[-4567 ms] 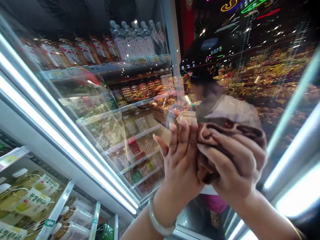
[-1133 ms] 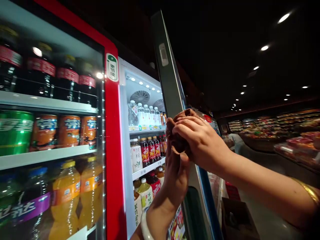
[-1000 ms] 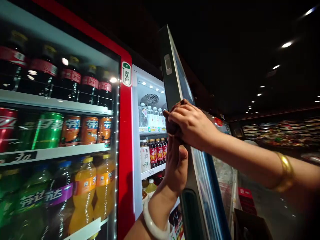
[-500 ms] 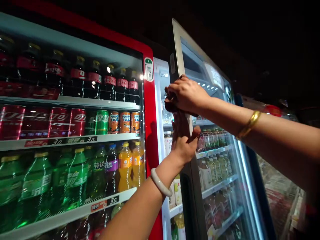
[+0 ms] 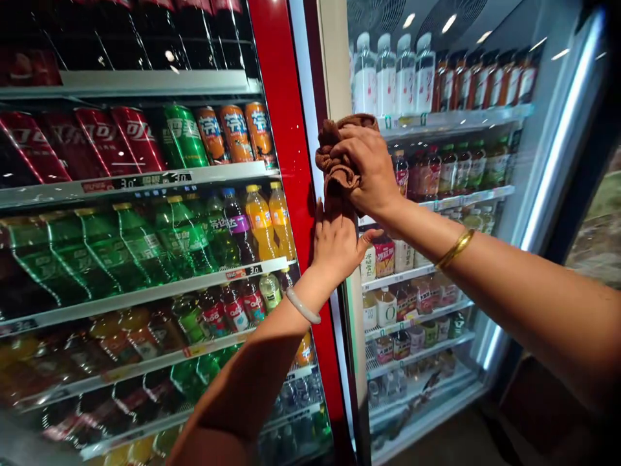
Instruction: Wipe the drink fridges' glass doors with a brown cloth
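My right hand (image 5: 371, 165), with a gold bangle at its wrist, grips a crumpled brown cloth (image 5: 338, 155) against the upper edge of a fridge door (image 5: 334, 77). Just below it, my left hand (image 5: 337, 243) lies on the door's dark edge, fingers stretched upward and thumb apart. A pale bangle (image 5: 303, 305) circles the left wrist. The cloth and right hand partly cover the left fingertips. Through the door's glass, shelves of bottles (image 5: 385, 74) and cartons show.
To the left stands a red-framed fridge (image 5: 281, 90) holding soda cans (image 5: 183, 136), green bottles (image 5: 187, 233) and orange drink bottles (image 5: 262, 223) behind glass. A bright vertical light strip (image 5: 548, 175) runs along the right fridge's far side. Dark floor (image 5: 451, 427) shows at lower right.
The door has swung from standing well out to nearly in line with its fridge. Both hands stay on its edge, the cloth still in the right. My view has tilted lower.
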The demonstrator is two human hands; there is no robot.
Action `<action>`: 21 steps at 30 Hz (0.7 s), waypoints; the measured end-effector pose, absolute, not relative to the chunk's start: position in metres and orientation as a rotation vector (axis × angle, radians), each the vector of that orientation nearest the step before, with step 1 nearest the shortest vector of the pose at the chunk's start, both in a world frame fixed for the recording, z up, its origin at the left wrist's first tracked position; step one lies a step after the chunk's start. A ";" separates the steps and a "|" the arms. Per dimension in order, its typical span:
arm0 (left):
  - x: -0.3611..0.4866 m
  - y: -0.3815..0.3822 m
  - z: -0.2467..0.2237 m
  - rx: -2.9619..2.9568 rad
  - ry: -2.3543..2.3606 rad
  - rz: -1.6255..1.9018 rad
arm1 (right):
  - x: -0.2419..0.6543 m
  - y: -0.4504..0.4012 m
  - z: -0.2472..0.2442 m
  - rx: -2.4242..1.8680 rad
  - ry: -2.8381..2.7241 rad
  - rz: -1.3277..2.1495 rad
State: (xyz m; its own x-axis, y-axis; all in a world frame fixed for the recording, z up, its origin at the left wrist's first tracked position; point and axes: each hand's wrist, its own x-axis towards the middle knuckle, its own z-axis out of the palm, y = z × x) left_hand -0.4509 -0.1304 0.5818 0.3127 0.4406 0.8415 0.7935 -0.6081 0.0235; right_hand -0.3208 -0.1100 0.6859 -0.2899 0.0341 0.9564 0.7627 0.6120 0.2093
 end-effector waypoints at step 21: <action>-0.458 -0.130 0.448 -2.243 -1.399 -0.729 | -0.314 -0.070 0.496 -0.619 -1.804 -0.514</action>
